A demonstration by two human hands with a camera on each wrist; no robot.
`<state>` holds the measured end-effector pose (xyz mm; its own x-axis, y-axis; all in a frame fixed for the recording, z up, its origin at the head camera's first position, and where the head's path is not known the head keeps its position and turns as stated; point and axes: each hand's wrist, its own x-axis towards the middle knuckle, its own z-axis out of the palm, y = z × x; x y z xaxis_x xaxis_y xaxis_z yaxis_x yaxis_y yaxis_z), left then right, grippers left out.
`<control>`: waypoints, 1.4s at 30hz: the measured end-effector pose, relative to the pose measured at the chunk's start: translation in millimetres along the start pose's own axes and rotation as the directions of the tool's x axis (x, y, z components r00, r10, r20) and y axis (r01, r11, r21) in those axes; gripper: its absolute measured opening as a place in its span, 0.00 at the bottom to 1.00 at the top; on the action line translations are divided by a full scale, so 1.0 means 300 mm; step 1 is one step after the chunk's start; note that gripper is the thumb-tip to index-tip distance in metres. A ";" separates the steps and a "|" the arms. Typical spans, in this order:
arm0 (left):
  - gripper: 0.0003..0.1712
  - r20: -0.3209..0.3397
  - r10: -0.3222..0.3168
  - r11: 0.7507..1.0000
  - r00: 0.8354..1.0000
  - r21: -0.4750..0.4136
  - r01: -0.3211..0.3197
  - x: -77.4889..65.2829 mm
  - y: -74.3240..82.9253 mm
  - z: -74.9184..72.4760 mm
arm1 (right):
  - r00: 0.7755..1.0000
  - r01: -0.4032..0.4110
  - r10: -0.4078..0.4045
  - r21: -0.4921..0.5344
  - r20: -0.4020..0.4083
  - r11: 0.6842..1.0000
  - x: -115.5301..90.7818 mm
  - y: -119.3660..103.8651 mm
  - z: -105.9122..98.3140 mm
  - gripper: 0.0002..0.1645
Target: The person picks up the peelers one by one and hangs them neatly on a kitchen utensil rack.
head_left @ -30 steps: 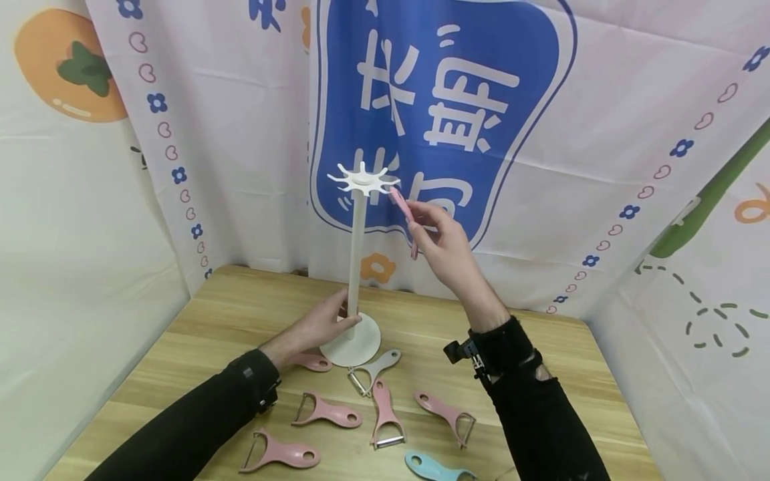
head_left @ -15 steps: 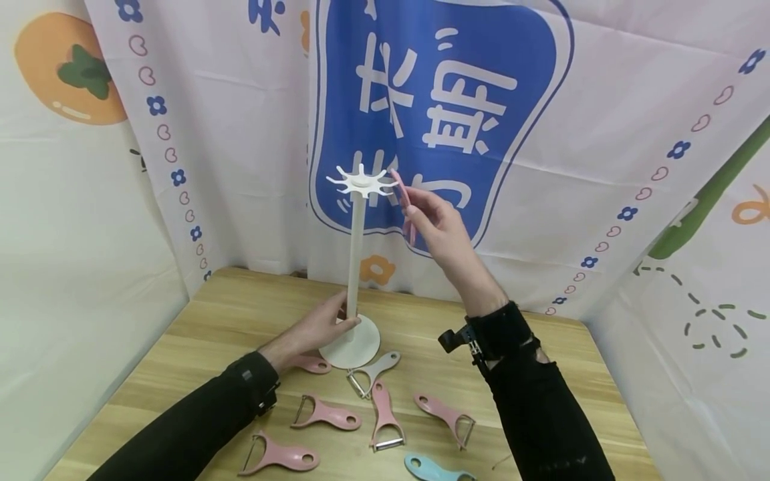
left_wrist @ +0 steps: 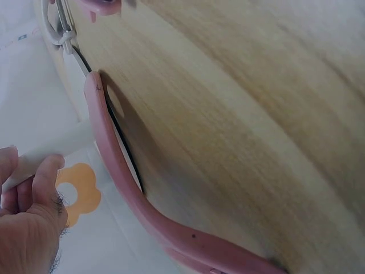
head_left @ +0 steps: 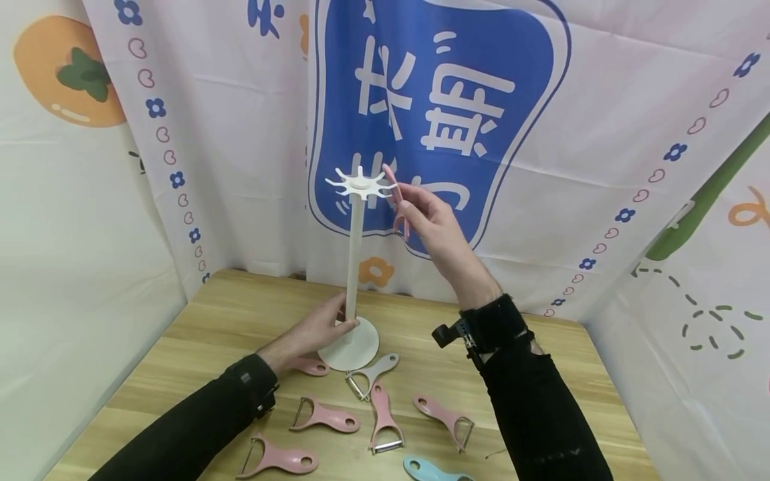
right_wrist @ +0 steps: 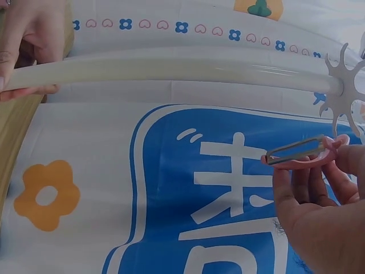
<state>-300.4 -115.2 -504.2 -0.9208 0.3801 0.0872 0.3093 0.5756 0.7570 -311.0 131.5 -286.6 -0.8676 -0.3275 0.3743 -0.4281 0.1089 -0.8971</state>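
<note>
A white stand with a pole [head_left: 355, 257], a round base [head_left: 363, 349] and a crown of curved hooks [head_left: 359, 186] stands upright on the table. Low on the pole, my left hand [head_left: 321, 326] grips it with curled fingers, as the left wrist view also shows. Up at the crown, my right hand [head_left: 434, 220] pinches a pink peeler [head_left: 390, 175], its handle end at the tip of a right-side hook and its blade end hanging down. Whether the hook passes through the handle hole, I cannot tell. In the right wrist view the peeler's metal blade [right_wrist: 296, 149] faces the camera.
On the wooden table [head_left: 541, 374] lie several pink peelers [head_left: 329, 415], a grey peeler [head_left: 380, 366] touching or close to the base, and a blue peeler [head_left: 430, 469] at the front edge of view. A pink peeler [head_left: 313, 366] lies partly under my left wrist. Printed cloth [head_left: 252, 167] hangs behind.
My right hand has shifted slightly up and left, bringing the pink peeler's top from below the hook tip to above it. My left hand keeps its grip on the pole.
</note>
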 end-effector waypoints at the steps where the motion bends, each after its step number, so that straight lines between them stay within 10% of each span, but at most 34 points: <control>1: 0.22 -0.001 0.003 1.000 1.000 -0.001 -0.003 0.000 0.001 0.000 | 1.000 -0.004 0.004 -0.001 -0.001 1.000 0.001 -0.003 0.002 0.25; 42: 0.20 0.008 0.005 1.000 1.000 -0.025 -0.005 -0.004 0.004 -0.001 | 0.997 0.036 -0.043 0.096 0.071 0.995 0.004 0.047 0.094 0.25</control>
<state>-299.0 -115.2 -503.1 -0.9174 0.3885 0.0859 0.3075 0.5553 0.7727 -311.0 106.1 -305.5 -0.8285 -0.3975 0.3945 -0.4326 0.0069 -0.9016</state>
